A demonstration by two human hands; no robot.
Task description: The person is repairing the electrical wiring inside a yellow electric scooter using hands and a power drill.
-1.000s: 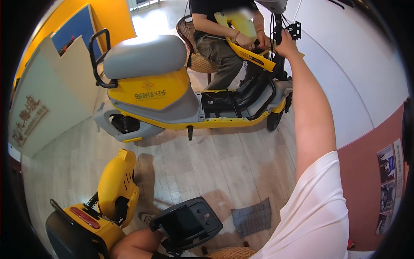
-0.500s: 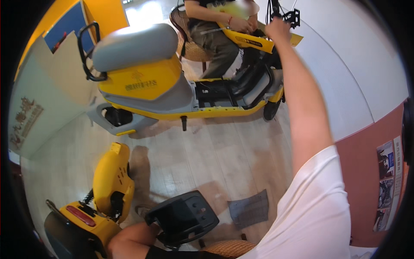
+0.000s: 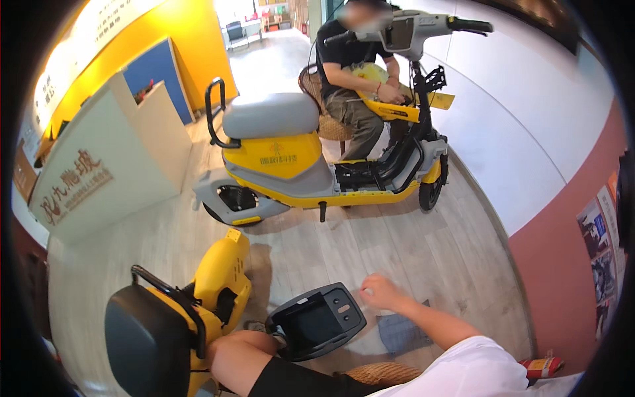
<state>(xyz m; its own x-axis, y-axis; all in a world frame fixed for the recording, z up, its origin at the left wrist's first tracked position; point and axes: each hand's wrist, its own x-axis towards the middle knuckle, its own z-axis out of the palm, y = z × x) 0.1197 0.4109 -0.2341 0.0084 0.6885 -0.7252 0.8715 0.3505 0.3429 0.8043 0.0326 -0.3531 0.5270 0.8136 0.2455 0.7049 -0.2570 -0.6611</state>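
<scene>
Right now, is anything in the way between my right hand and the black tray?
Nothing visible: your right hand is just off the upper right of the black tray as pictured, with only wooden floor showing in the gap. Depth is hard to judge from one view.

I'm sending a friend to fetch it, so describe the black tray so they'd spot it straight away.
Start from the yellow scooter with the grey seat, then look below it in the picture. Between the black seat and the right hand is the tray, rounded at its corners. Unlike the grey sheet to its right, it's black, with a rim around a rectangular hollow.
</scene>
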